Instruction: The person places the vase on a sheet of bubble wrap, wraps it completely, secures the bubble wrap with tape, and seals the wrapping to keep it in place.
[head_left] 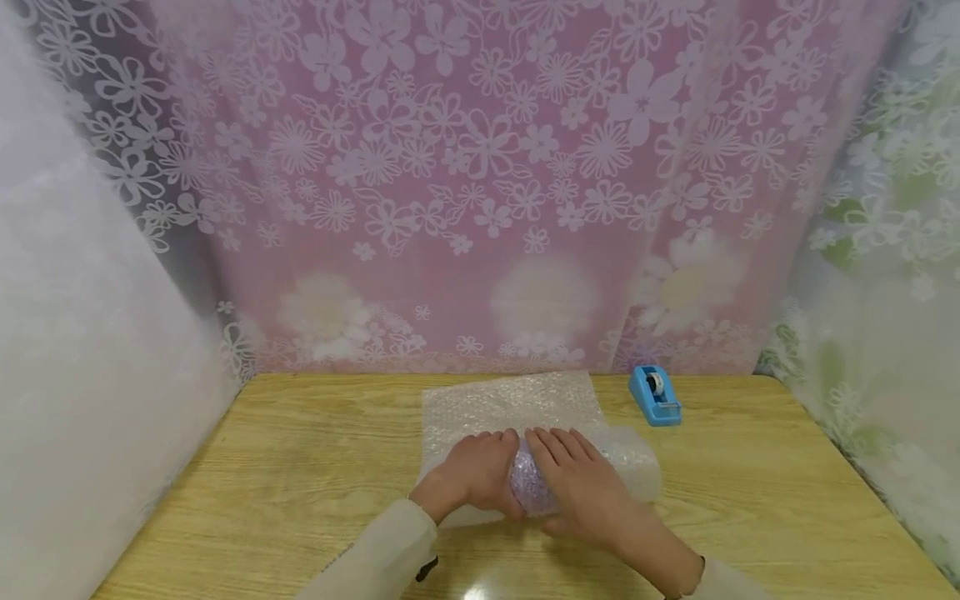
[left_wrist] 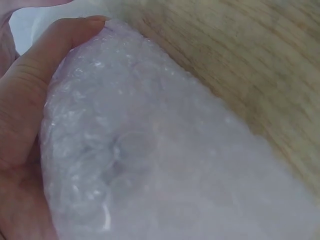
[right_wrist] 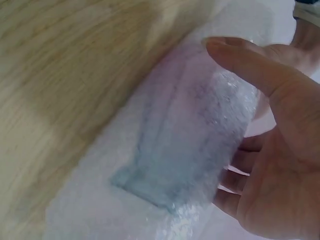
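Observation:
Across the front of the table lies a roll of clear bubble wrap point(head_left: 633, 467), with a flat sheet point(head_left: 517, 404) of it spreading out behind. Through its layers, the right wrist view shows a tapering vase-like object point(right_wrist: 172, 130), pinkish-purple at one end and blue-green at its flared end. My left hand point(head_left: 482, 471) grips the left part of the roll, its thumb point(left_wrist: 37, 57) along the near side. Close beside it, my right hand point(head_left: 588, 492) holds the roll with the fingers over the far side and the thumb point(right_wrist: 245, 60) on the near side.
A blue tape dispenser point(head_left: 655, 398) with a tape roll stands at the back right of the wood-grain table point(head_left: 322, 467). Floral curtains point(head_left: 480, 183) hang behind the table and at its sides.

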